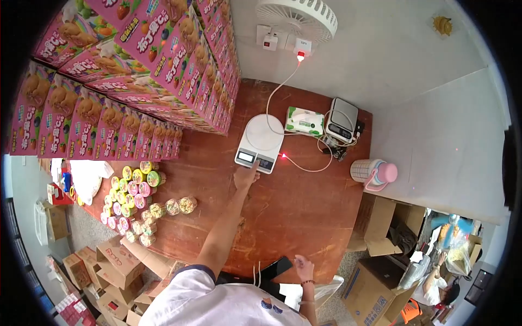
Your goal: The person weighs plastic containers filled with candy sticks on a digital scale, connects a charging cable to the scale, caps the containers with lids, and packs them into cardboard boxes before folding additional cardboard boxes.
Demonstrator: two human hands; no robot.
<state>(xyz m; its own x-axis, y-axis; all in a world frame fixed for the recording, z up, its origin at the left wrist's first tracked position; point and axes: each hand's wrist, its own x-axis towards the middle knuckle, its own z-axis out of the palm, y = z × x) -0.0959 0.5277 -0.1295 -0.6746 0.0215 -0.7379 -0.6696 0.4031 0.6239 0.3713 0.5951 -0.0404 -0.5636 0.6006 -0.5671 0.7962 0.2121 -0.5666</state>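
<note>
My left hand [246, 177] is at the front edge of a white digital scale [251, 146]. Its index finger is stretched out and touches the button panel, while the other fingers look curled and hold nothing. The scale's small display is lit, and nothing rests on its round plate. My right hand [304, 268] is low over the table's near edge, its fingers loosely apart with nothing in them. Beside it lies a black phone [276, 268]. A white cable [311, 170] with a red-lit plug runs into the scale's side.
Clear jars with coloured lids [133, 187] and several open-topped filled jars [172, 206] stand on the left. Pink boxes [163, 60] are stacked behind. At the back right are a tissue pack [304, 120], a second scale [342, 117] and a bottle [375, 173]. Cartons [117, 263] lie below.
</note>
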